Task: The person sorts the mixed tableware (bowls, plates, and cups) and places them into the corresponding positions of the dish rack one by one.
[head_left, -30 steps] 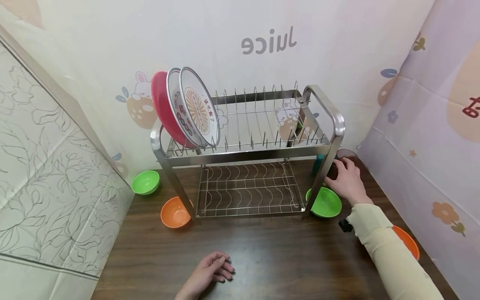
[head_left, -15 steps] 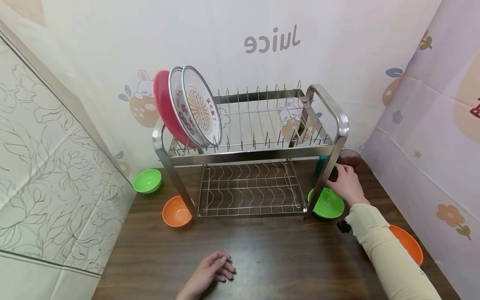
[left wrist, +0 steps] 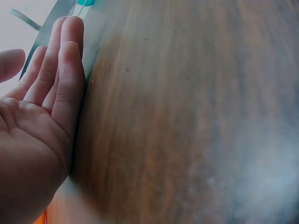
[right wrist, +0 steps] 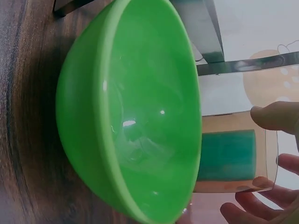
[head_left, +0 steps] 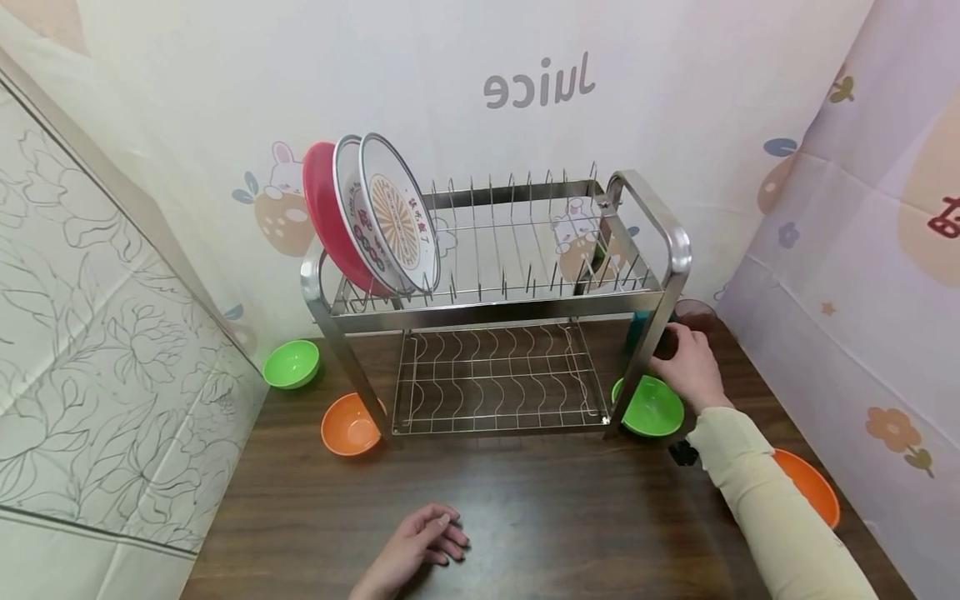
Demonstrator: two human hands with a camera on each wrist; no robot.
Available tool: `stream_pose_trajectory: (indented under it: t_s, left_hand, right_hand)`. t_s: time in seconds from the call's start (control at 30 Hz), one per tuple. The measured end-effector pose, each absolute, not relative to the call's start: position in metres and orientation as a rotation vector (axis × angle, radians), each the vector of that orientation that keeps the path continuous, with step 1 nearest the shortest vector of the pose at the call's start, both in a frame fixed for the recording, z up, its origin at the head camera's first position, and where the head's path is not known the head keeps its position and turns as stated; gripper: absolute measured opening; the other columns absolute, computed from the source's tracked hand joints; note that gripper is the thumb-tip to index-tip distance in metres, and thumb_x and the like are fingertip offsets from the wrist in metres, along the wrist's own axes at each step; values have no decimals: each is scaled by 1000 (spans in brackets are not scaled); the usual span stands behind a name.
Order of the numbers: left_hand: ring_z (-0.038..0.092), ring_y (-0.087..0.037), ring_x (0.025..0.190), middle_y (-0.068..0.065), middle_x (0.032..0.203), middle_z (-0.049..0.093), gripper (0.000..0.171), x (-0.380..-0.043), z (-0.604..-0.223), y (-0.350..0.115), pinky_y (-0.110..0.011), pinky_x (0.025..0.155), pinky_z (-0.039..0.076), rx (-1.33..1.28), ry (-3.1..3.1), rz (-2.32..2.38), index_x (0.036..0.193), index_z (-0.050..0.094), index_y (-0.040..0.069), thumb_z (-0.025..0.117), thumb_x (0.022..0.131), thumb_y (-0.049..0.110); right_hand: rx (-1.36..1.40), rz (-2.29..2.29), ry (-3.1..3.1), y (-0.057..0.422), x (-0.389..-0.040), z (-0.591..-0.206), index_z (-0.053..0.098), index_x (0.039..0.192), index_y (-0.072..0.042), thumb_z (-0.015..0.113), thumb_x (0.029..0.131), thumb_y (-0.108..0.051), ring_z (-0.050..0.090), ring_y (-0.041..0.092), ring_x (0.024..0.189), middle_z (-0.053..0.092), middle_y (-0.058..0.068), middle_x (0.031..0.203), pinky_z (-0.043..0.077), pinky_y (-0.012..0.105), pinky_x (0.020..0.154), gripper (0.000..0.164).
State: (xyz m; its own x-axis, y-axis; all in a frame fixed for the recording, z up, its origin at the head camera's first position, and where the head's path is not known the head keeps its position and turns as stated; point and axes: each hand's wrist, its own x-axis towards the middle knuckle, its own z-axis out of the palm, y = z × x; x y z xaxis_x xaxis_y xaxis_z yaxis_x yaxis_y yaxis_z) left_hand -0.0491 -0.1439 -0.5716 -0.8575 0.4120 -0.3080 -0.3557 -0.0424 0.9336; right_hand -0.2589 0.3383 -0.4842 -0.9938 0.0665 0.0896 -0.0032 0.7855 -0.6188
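Observation:
My right hand reaches past the rack's right front post and holds a see-through brown cup. In the right wrist view the thumb lies at one side of its rim and the other fingers curl round the opposite side. A teal cup stands just left of it and shows through its wall. Another see-through reddish-brown cup is behind the hand. The green bowl sits right below the hand and hides the held cup's base in the right wrist view. My left hand rests relaxed on the table, holding nothing.
A two-tier metal dish rack stands mid-table with a red plate and two white plates upright at its left. On the left are a green bowl and an orange bowl. Another orange bowl is partly behind the right sleeve.
My right hand and forearm have shifted slightly left and down, staying at the brown cup. The left hand has not moved. The head view swayed a little.

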Motion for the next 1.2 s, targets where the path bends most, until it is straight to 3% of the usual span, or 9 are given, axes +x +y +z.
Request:
stream_pose_trajectory:
  t_s: [0.2,0.57,1.03,1.2]
  left_hand:
    - [70,-21,86,-16,102,71,39,-47,-570,-143,-28,69,55,56,1724,1946,122,52,-9,47,106,27]
    - [69,-22,85,-18,102,71,38,-48,-572,-143,-28,69,54,49,1737,1942,122,53,-9,46,107,25]
    - [70,-21,85,-15,101,71,39,-49,-571,-143,-27,69,55,49,1736,1945,121,54,-8,49,106,27]
    - [69,-21,86,-15,103,71,38,-48,-569,-144,-28,71,55,38,1724,1948,121,53,-8,48,106,26]
  right_hand:
    - [-82,1012,-2838,340,-251,-479,23,153,5,71,89,-39,35,54,124,24,38,142,32,69,99,91]
    - [-189,1109,-2773,340,-231,-467,22,155,-1,71,90,-40,28,52,125,17,34,144,33,69,98,90]
    - [-273,1121,-2674,341,-185,-461,23,157,-7,69,91,-42,31,52,122,20,34,143,34,65,90,87]
    - [-273,1110,-2652,335,-161,-457,27,155,-5,71,91,-36,33,49,117,24,33,139,35,61,87,84]
